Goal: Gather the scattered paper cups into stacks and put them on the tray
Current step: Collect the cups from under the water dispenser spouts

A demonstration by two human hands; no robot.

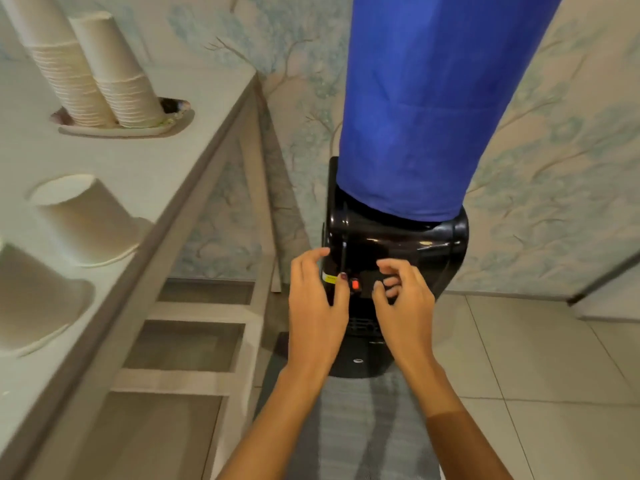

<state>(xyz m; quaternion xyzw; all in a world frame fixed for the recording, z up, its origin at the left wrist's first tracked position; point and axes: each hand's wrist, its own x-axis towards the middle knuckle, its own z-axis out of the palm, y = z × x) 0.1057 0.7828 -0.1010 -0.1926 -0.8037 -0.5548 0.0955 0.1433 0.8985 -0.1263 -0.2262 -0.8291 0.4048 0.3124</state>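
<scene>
Two tall stacks of white paper cups (100,74) stand upside down on a small tray (114,130) at the far left of a pale counter (166,109). Nearer on the counter sit two single upside-down cups, one (83,216) in the middle and one (31,296) at the left edge of the view. My left hand (317,306) and my right hand (403,303) hover side by side, away from the counter, in front of a black water dispenser. Both hands hold nothing, with fingers loosely curled and apart.
A black water dispenser (398,244) carries a bottle under a blue cover (426,98) against floral wallpaper. The counter's open shelves (187,344) run below its edge. A grey mat (349,420) lies on the tiled floor (540,368).
</scene>
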